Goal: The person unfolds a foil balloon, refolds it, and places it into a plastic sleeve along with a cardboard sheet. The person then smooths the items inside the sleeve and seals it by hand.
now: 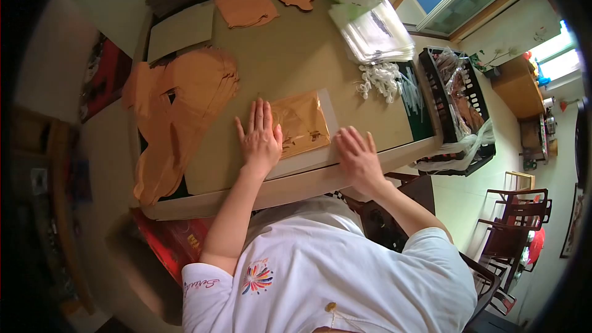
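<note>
A shiny golden-orange folded sheet (301,120) lies flat on the table, with a pale, clear margin like a plastic bag (328,108) showing along its right and lower sides. My left hand (260,142) rests palm down at the sheet's left edge, fingers stretched out toward the far side. Just off the lower right corner of the packet is my right hand (357,155), slightly blurred, its fingers extended and holding nothing. Left of my left hand lies a stack of orange-brown cut-out pieces (185,95).
More orange cut-outs (246,0) lie at the far side near a grey-green board (180,32). Clear plastic bags (377,34), white string bundles (381,80) and thin clear sticks (412,91) line the right. A black crate (453,102) stands beyond the table edge (296,186).
</note>
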A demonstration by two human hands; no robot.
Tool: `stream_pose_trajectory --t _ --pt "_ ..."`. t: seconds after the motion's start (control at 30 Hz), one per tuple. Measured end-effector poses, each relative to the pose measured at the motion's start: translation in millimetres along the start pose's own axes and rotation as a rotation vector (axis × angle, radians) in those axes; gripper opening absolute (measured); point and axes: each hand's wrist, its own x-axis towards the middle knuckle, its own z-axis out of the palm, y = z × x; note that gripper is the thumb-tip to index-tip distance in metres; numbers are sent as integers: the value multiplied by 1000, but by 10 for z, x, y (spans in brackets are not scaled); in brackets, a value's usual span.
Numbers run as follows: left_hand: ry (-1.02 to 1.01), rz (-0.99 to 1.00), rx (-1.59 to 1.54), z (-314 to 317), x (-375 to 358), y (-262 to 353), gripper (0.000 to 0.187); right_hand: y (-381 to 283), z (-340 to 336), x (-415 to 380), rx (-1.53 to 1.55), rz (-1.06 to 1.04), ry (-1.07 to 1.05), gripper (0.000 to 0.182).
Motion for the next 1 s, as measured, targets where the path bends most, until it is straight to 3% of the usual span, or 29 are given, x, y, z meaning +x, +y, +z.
stream_pose_trajectory --t 0.07,0.17,0.27,0.37,0.47,0.57,0.67,0.77,0.87,1.0 --pt "8 7 7 -5 4 -2 62 185 -10 15 175 194 75 39" --pt "10 15 10 -14 -1 -3 62 13 -209 292 436 485 -78 28" --pt "-20 15 -34 -45 -6 -18 63 104 -23 405 502 464 -53 22" --pt "-30 4 -72 -72 7 -5 63 56 -104 529 616 506 -184 19" --pt "-6 15 -60 -59 -5 -6 63 56 -8 562 647 628 75 18" --pt "16 14 -68 4 -1 -23 63 -46 28 628 810 348 320 18" --pt "2 13 -67 -17 7 -4 64 -396 -23 868 194 -25 385 46" --pt "-28 3 -28 -12 -12 -2 65 -556 297 1238 201 19 224 62" --pt "-36 1 -14 -32 -1 -2 64 -448 551 1241 90 150 65 69" --pt "-22 -12 -38 -45 2 17 62 -231 425 1193 85 215 13 70"
